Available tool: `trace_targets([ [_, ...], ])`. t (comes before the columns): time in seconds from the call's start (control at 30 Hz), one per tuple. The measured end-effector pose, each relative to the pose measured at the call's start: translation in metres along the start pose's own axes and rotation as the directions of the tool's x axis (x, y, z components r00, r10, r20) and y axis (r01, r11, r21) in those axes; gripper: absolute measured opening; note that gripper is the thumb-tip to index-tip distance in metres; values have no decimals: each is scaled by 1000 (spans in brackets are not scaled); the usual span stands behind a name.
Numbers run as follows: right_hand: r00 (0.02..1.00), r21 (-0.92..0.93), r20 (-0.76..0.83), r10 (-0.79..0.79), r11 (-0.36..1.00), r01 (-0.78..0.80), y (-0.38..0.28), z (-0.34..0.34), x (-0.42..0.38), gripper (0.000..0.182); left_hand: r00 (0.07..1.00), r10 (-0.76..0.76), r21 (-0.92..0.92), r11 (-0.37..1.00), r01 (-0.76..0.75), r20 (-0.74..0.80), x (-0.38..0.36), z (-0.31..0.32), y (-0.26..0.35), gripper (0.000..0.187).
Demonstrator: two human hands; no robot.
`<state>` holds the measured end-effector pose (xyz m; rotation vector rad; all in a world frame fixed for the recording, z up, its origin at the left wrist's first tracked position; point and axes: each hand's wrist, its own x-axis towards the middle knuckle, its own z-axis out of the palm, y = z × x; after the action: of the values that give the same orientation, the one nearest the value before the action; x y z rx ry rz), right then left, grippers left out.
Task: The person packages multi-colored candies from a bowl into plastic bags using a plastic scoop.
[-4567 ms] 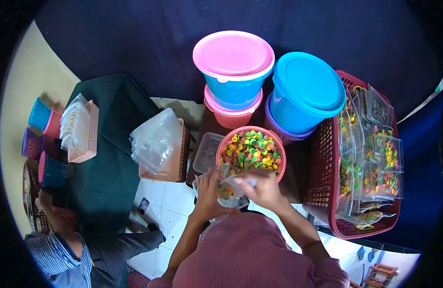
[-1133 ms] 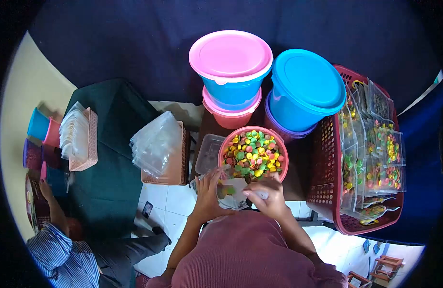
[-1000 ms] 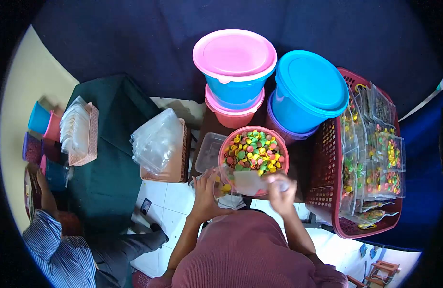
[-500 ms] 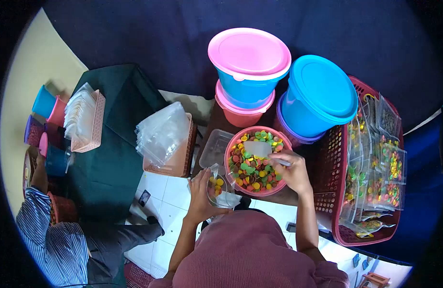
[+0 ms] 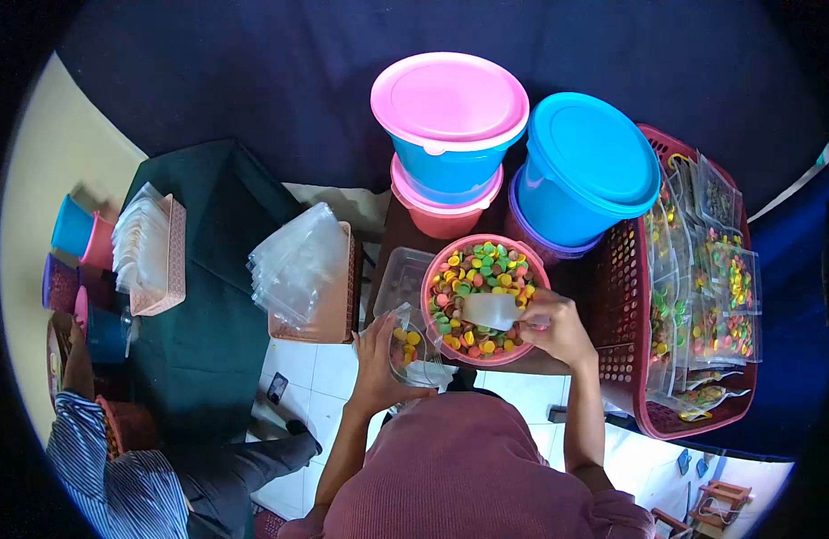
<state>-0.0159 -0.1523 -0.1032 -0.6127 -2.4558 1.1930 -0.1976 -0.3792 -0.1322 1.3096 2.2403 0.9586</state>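
My right hand (image 5: 558, 331) is closed on the handle of a translucent white scoop (image 5: 492, 311), which rests on the colorful round candies in a pink tub (image 5: 427, 310). To the left, my left hand (image 5: 378, 366) grips an open clear plastic bag (image 5: 421, 345) with some yellow and orange candies at its bottom. The bag is beside the tub's left rim. Behind it lies a clear rectangular container (image 5: 402, 280).
Stacked lidded tubs (image 5: 450, 103) and a blue-lidded tub (image 5: 594, 162) stand behind. At right, a red basket (image 5: 637, 377) holds filled bags. Empty bags (image 5: 297, 260) lie on a basket at left. A person in a striped shirt (image 5: 127, 485) is at far left.
The scoop has moved slightly down and right in the pink tub, with my right hand lower. My left hand still holds the bag. The view has shifted a little.
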Motion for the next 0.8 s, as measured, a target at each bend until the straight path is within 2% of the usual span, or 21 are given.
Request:
trace_targets([
  [0.03, 996, -3, -94, -8, 1000, 7, -4, -1, -3, 12, 1000, 9, 8, 1000, -9, 12, 1, -2, 0, 121],
  [0.2, 987, -8, -161, -6, 1000, 5, 1, -4, -7, 13, 999, 41, -14, 999, -41, 19, 5, -6, -3, 120],
  [0.27, 970, -27, -240, -43, 999, 38, -7, -1, 0, 15, 998, 58, -27, 998, -58, 5, 5, -4, -5, 120],
  [0.37, 959, -40, -265, -103, 995, 96, -6, 20, 15, 17, 998, 56, -32, 998, -55, 18, 6, -2, -3, 120],
  [0.4, 978, -29, -208, 9, 999, -15, -8, 27, 16, 18, 998, 57, -30, 998, -57, 18, 6, -2, -3, 120],
  [0.47, 991, -73, -130, 24, 997, -34, -10, 42, 20, 18, 998, 52, -9, 999, -51, 27, 5, 0, -2, 120],
  [0.53, 988, -100, -155, 11, 995, -27, -5, 52, 20, 19, 999, 28, -4, 1000, -28, 23, 3, 0, 2, 120],
  [0.63, 980, -146, -129, 149, 975, -167, -12, 43, 18, 19, 1000, -23, 2, 1000, 23, 9, -2, 0, 4, 120],
  [0.8, 981, -124, -103, 164, 976, -176, 7, 13, 0, 18, 998, -63, -1, 998, 63, -18, -6, 5, 8, 122],
])
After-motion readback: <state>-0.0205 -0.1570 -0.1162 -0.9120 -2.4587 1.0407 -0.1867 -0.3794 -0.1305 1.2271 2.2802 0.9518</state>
